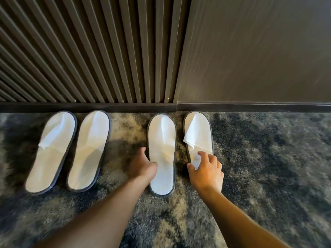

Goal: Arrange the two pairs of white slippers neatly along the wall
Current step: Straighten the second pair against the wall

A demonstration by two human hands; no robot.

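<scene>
Four white slippers lie in a row on the dark patchy carpet, toes pointing at the wall. The first slipper and the second slipper sit close together on the left, in front of the ribbed wall panel. Both lean a little to the right. The third slipper and the fourth slipper sit further right, near the black baseboard.

The left hand rests on the left edge of the third slipper, its fingers wrapped loosely around the side. The right hand is over the heel of the fourth slipper. Its fingers are spread and bent, touching the slipper but not closed on it. The top flap of the fourth slipper is folded up.
</scene>
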